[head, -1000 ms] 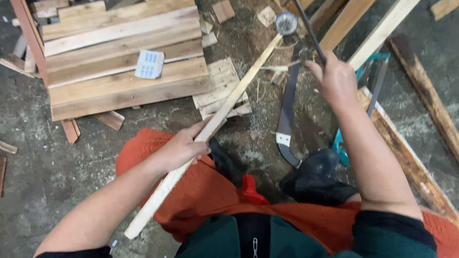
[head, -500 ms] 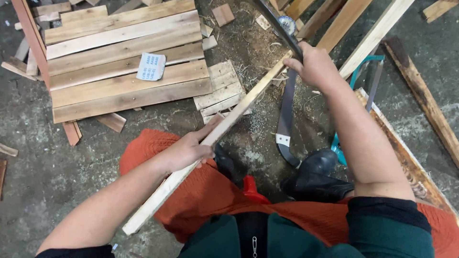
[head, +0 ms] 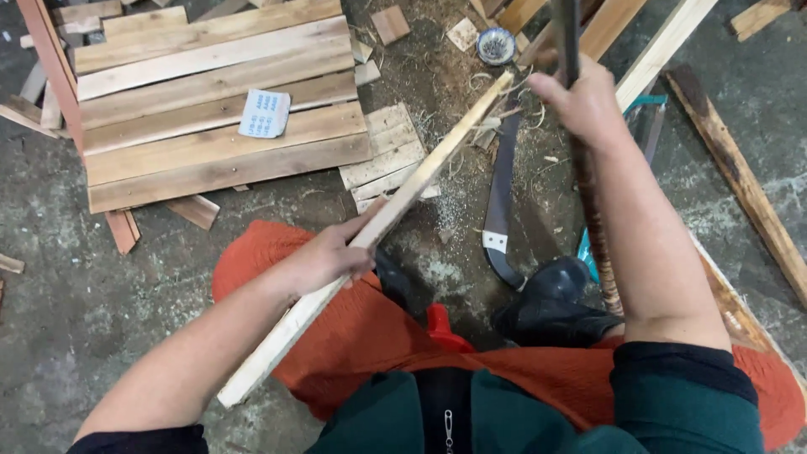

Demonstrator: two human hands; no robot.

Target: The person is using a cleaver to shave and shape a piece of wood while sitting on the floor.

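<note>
A: Concrete floor (head: 101,303) is lying beneath everything, littered with offcuts; a stack of planks (head: 218,109) is sitting at 10 o'clock with a white card (head: 264,114) on it.

B: Where is the wooden strip (head: 395,210) pointing?

A: Its long axis is running from 7 o'clock up to 1 o'clock, far end near a small round tin (head: 496,44).

B: Hand states?

A: The left hand (head: 324,259) is clenching the strip at mid-length. The right hand (head: 584,101) is gripping a dark tool handle (head: 567,34). A curved saw (head: 502,193) is lying between them.
</note>
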